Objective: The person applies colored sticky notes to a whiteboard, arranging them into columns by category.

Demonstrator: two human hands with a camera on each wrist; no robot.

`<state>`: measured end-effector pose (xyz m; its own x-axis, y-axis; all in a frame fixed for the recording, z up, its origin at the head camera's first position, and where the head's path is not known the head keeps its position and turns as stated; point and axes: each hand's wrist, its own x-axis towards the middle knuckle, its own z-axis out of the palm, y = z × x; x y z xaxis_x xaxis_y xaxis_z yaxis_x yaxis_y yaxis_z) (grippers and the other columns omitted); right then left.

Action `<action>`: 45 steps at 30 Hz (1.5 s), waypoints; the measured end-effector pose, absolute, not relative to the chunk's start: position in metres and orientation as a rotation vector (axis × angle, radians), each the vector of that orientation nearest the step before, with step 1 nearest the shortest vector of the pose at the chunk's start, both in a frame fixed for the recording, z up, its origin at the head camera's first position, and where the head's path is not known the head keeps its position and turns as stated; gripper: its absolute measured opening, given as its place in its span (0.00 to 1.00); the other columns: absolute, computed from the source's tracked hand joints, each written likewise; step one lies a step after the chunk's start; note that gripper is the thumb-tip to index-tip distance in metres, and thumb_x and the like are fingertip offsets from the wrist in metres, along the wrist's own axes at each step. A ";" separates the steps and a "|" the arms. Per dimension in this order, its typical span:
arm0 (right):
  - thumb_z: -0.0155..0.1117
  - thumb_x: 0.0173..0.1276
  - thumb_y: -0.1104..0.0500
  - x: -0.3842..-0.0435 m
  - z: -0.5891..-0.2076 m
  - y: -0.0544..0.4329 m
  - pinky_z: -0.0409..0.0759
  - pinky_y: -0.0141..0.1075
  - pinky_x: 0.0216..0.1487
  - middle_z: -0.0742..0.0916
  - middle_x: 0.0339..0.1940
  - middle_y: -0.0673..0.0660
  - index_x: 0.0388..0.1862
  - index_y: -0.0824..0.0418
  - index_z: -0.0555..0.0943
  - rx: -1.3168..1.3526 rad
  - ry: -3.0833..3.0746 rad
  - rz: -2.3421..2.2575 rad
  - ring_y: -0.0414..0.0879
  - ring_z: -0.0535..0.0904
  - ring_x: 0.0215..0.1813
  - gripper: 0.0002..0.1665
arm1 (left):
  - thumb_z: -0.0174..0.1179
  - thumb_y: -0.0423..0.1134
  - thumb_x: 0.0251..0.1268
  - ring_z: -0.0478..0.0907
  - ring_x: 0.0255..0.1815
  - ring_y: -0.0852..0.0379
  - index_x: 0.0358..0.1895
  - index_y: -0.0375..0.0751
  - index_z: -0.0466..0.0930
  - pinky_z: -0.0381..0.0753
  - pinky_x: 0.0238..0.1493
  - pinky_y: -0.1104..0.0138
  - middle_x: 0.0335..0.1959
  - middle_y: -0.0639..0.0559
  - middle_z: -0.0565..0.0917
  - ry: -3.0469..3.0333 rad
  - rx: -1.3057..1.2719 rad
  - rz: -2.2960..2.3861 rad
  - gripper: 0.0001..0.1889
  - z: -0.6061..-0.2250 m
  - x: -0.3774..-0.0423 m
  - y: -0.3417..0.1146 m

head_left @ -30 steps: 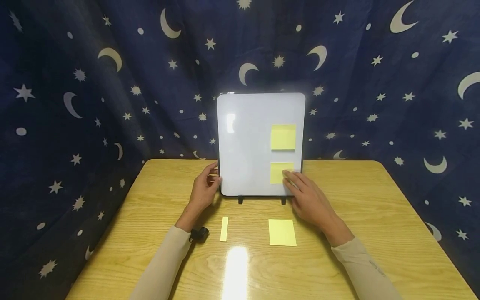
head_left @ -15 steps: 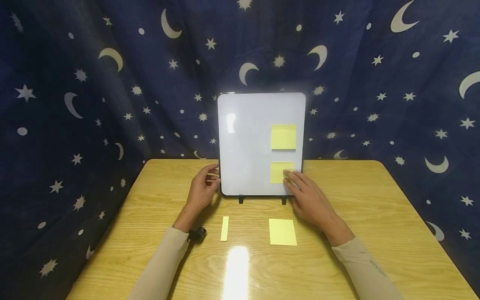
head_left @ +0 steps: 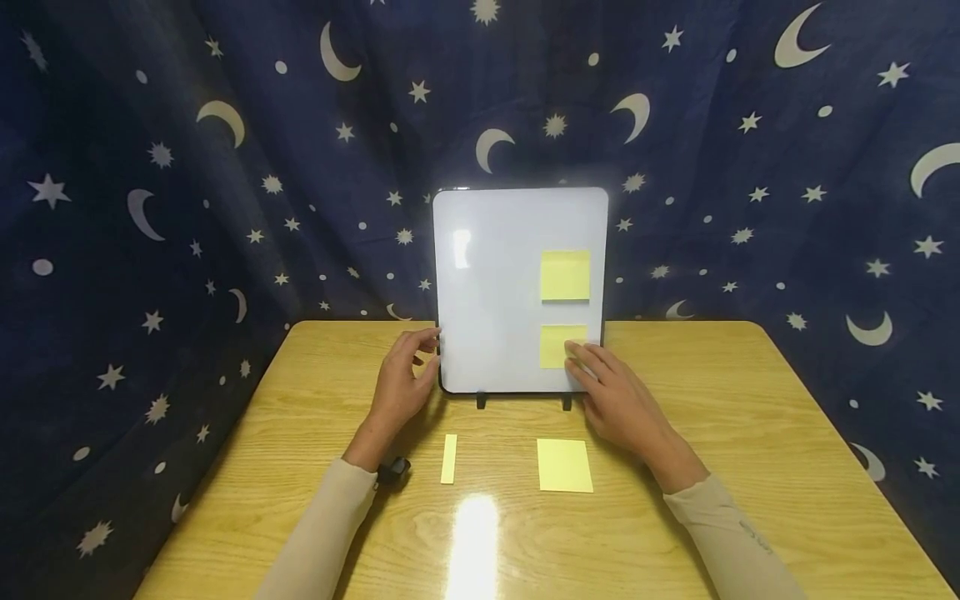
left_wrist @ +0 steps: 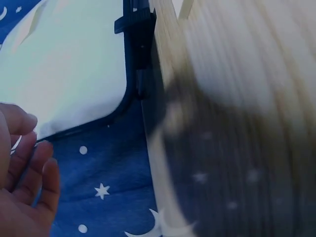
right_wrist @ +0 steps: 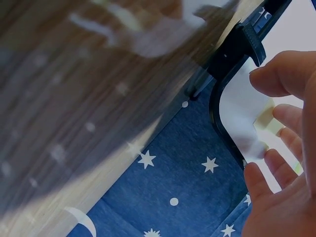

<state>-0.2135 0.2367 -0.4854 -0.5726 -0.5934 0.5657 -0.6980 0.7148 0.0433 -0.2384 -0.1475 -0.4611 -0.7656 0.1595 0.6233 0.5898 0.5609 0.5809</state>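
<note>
Right hand (head_left: pixel 624 403), fingers extended, overlies the lower sticky note (head_left: pixel 552 347), contact unclear; left hand (head_left: pixel 399 382), relaxed, flanks the whiteboard (head_left: pixel 495 308). Note likely light, flexible: hold by edge.

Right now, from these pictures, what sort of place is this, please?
Probably a small curtained workspace indoors; the room beyond is hidden. A dark blue star-and-moon curtain hangs behind and beside a wooden table, where a whiteboard stands with yellow notes on it.

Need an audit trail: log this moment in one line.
left hand: beside whiteboard | right hand: partly covering lower sticky note | upper sticky note: on whiteboard | on table: square note, yellow strip
</note>
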 end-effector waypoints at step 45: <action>0.70 0.58 0.69 -0.213 -0.485 0.237 0.64 0.55 0.79 0.72 0.81 0.63 0.71 0.69 0.79 0.987 -2.375 0.256 0.65 0.67 0.79 0.38 | 0.57 0.41 0.75 0.55 0.86 0.52 0.81 0.48 0.68 0.65 0.77 0.53 0.81 0.52 0.69 -2.250 -1.204 0.119 0.32 -0.437 -0.244 -0.062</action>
<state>-0.2128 0.2373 -0.4853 -0.5791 -0.5960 0.5562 -0.7010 0.7124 0.0335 -0.2444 -0.0616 -0.4366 -0.4255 0.7866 0.4475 0.7349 0.5888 -0.3364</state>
